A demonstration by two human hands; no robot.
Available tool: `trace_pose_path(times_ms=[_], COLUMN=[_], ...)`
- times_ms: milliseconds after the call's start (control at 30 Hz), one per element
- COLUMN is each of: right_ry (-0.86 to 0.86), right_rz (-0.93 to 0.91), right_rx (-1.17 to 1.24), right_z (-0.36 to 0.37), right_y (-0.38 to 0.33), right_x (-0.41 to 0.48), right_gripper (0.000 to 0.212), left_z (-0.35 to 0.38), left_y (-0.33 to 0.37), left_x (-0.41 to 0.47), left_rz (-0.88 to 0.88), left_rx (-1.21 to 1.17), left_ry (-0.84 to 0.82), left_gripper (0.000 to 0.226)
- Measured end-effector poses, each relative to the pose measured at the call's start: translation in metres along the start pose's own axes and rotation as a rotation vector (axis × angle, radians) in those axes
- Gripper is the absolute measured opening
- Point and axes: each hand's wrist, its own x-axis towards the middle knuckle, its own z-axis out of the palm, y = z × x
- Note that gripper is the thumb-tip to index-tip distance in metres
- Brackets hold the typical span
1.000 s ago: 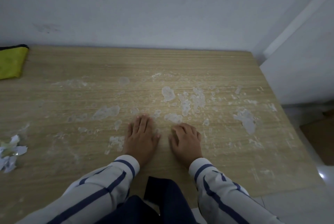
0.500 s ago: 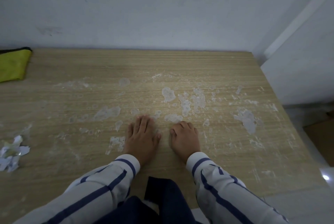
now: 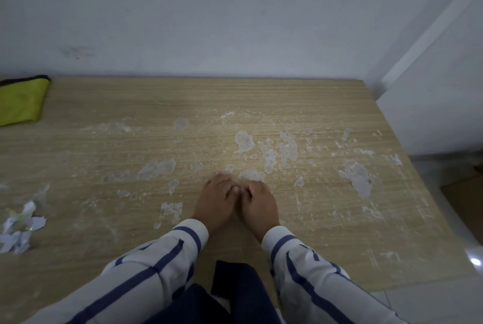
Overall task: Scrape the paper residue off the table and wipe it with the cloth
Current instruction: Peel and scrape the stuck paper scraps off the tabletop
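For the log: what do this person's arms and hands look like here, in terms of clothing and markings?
Both arms wear long white sleeves with dark blue stripes. The left white striped sleeve and the right white striped sleeve each have stripes running lengthwise and a blue band round the cuff. The left hand and right hand are bare, with no gloves, ring or watch showing.

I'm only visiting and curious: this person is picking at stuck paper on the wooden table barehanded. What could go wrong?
No scraper shows: the left hand and right hand work the whitish paper residue patch with bare fingers, so nails might get sore and bits stay stuck. The pile of torn white paper scraps could scatter when the yellow-green cloth, lying far left, wipes.
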Motion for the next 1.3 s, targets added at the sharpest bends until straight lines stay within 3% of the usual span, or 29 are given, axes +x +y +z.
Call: trace_pose_path(times_ms=[233,533,767,867,967,1300], right_ry=[-0.022,-0.087,-0.082,-0.135,-0.14,-0.22], right_rz=[-0.047,-0.051,0.136,0.199,0.163,0.056], right_rx=[0.079,0.162,0.383,0.486,0.427,0.326], right_z=[0.001,0.019,0.052,0.07,0.092,0.175], right_y=[-0.014,-0.044,-0.092,-0.117,-0.144,-0.247], right_x=[0.001,0.009,0.0,-0.006,-0.014,-0.037], right_gripper=[0.019,0.018,0.006,0.016,0.008,0.01], left_z=[-0.012,-0.049,-0.088,-0.11,-0.134,-0.223], left_y=[0.005,-0.008,-0.044,-0.061,-0.081,-0.163], left_x=[0.001,-0.015,-0.038,-0.051,-0.066,-0.121], left_rz=[-0.068,-0.361,-0.385,-0.371,-0.381,-0.464], left_rx=[-0.173,-0.464,-0.475,-0.451,-0.412,-0.291], left_ry=[0.149,0.119,0.141,0.126,0.149,0.259], left_gripper=[0.035,0.024,0.021,0.021,0.021,0.016])
